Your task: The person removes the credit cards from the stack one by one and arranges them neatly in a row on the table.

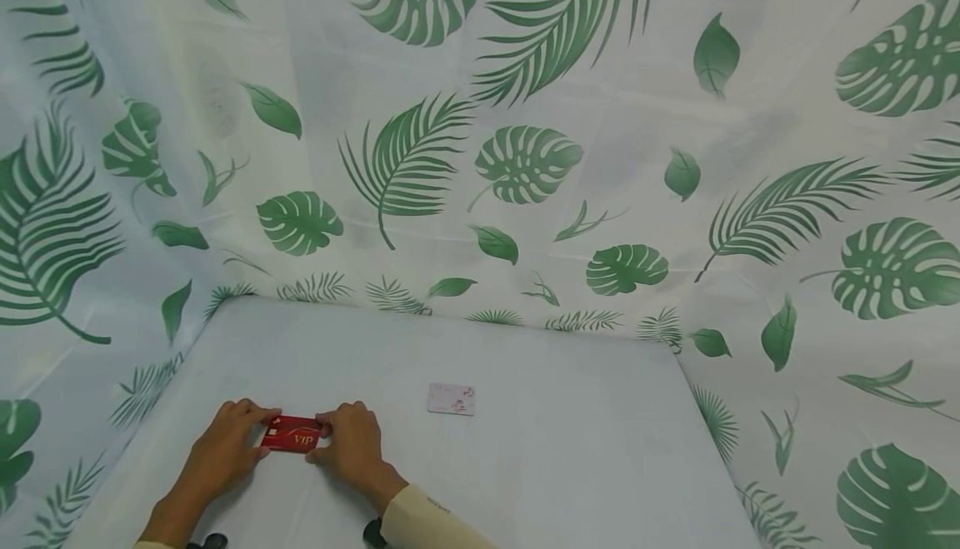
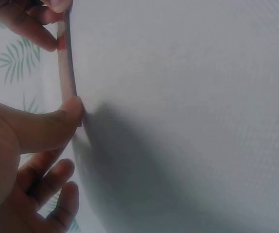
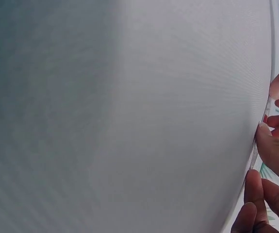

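Observation:
A red card [image 1: 291, 435] with gold "VIP" lettering lies face up between the two hands at the left front of the white table. Its left end is pinched by my left hand [image 1: 231, 439], with thumb and fingers at the corners. My right hand [image 1: 354, 445] pinches the opposite end in the same way. Seen nearly edge-on in the left wrist view, the card [image 2: 66, 73] shows as a thin strip just beyond the left thumb. Right of the hands, a pale card [image 1: 452, 399] with pink-red flowers lies flat on the table.
The white tabletop [image 1: 585, 457] spreads away to the right. Behind it and along both sides hangs a white curtain [image 1: 622, 157] printed with green leaves. Dark wrist-worn devices [image 1: 214, 541] show at the bottom edge, beside pale sleeves [image 1: 427, 520].

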The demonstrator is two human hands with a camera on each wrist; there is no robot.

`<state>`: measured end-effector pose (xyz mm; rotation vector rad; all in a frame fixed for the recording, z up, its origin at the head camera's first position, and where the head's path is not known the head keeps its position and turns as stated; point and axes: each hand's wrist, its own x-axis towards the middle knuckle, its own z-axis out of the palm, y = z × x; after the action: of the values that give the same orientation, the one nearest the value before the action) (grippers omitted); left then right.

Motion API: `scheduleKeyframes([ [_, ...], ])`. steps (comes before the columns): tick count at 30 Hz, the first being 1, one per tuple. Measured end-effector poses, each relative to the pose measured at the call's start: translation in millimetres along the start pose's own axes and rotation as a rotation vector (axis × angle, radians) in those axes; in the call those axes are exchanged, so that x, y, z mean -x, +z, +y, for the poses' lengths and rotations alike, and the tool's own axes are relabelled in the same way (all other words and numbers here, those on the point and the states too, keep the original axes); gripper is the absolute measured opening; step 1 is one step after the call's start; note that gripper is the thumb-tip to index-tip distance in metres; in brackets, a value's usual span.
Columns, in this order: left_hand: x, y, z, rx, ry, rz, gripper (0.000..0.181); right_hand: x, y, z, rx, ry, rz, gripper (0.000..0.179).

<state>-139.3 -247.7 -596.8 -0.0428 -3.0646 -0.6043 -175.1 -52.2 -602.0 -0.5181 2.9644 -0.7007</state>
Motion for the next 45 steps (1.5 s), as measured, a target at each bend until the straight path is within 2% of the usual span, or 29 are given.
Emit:
scheduleKeyframes([
  [4, -1.8, -0.1, 2.4, 0.006, -0.025, -0.034, 0.058, 0.3, -1, 3, -0.012, 0.009, -0.011, 0.055],
  [7, -1.9, -0.6, 5.7, 0.015, -0.026, -0.027, 0.062, 2.1, -4, 9, -0.080, 0.007, -0.017, 0.056],
  [11, -3.1, -3.7, 12.6, 0.032, 0.018, 0.031, 0.067, 5.8, -15, 21, -0.202, -0.011, -0.002, 0.056],
  [16, -7.9, -8.0, 24.4, 0.073, 0.088, 0.101, 0.071, 7.1, -25, 38, -0.257, -0.023, 0.032, 0.058],
  [20, -12.6, -9.3, 36.0, 0.102, 0.136, 0.119, 0.072, 9.4, -35, 52, -0.289, -0.016, 0.046, 0.060],
  [24, -19.7, -7.6, 50.0, 0.138, 0.150, 0.120, 0.073, 13.7, -49, 66, -0.300, -0.037, 0.085, 0.061],
  [29, -29.6, 0.3, 71.3, 0.152, 0.181, 0.134, 0.072, 21.2, -63, 86, -0.307, -0.039, 0.122, 0.060],
  [35, -42.4, 14.4, 97.7, 0.199, 0.211, 0.115, 0.072, 30.6, -81, 114, -0.324, 0.024, 0.142, 0.060],
  [45, -60.2, 34.7, 127.2, 0.246, 0.226, 0.108, 0.071, 37.1, -105, 157, -0.334, 0.053, 0.218, 0.059],
])
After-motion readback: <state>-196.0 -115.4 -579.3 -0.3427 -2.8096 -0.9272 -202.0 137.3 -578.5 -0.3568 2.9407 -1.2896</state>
